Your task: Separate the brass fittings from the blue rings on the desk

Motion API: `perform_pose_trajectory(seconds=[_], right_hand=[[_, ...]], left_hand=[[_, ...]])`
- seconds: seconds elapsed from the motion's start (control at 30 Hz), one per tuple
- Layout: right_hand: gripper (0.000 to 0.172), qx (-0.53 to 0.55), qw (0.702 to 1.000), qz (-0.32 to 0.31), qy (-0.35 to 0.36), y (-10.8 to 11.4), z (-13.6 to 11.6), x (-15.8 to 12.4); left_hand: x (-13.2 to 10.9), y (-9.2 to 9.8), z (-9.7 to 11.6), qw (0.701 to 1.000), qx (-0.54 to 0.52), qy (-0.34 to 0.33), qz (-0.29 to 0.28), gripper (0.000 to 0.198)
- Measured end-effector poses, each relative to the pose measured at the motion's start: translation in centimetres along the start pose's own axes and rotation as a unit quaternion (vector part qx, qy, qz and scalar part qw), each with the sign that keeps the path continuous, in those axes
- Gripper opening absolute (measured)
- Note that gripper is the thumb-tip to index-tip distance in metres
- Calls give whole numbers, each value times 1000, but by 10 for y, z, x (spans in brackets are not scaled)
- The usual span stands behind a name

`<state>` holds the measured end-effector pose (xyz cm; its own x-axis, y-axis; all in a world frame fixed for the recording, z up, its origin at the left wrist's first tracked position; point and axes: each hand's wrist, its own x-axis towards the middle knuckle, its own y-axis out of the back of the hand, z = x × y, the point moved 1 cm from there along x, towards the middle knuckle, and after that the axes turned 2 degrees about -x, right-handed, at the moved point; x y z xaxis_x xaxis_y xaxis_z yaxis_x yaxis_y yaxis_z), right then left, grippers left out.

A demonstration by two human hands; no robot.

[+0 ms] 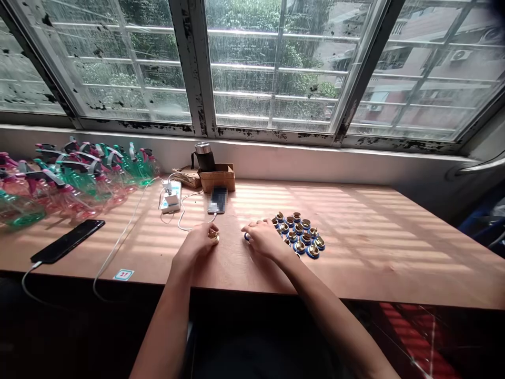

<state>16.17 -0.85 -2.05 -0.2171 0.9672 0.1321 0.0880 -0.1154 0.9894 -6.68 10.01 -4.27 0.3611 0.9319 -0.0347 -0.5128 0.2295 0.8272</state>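
Observation:
Near the front of the wooden table, my left hand (199, 239) is closed, with a small gold-coloured metal piece (213, 236) pinched at its fingertips. To the right of it my right hand (262, 235) rests low over the table, its fingers bent down and together. A small blue piece (246, 236) shows at those fingertips, mostly hidden by them. Beside and partly behind the right wrist stands a cluster of several round gold-coloured metal pieces (305, 238) with blue bases. My right hand hides the cluster's left edge.
Pink and green spray bottles (79, 179) crowd the table's left end. A black phone (68, 241) lies there on a cable. Behind my hands are a power strip (171, 197), another phone (217, 200), a cardboard box (224, 178) and a dark flask (205, 157). Barred windows line the wall.

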Motion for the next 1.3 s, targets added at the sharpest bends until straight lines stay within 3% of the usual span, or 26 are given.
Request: perform_pose_trajectory(seconds=[0.2,0.3,0.5,0.7,0.9,1.17,1.3], right_hand=[[34,12,1000,2,-8,-3,0,-7],[34,22,1000,4,-12,-4,3,-9],[30,93,993,74,-8,-1,8,-7],[17,286,944,160,46,15,-3,-16],[7,280,938,197,57,16,-10,-34],[6,266,936,218,79,5,1,-57],[9,250,946,186,84,1,3,-68]], left_hand=[[1,-5,12,1000,-6,-31,3,23],[1,-8,19,994,-95,-47,-19,27],[-5,-12,43,941,-329,-62,-45,48],[-15,-17,72,886,-452,-69,-72,45],[-25,-29,93,884,-435,-95,-140,52],[-31,-42,102,903,-369,-98,-196,70],[-37,-47,106,899,-356,-95,-236,72]])
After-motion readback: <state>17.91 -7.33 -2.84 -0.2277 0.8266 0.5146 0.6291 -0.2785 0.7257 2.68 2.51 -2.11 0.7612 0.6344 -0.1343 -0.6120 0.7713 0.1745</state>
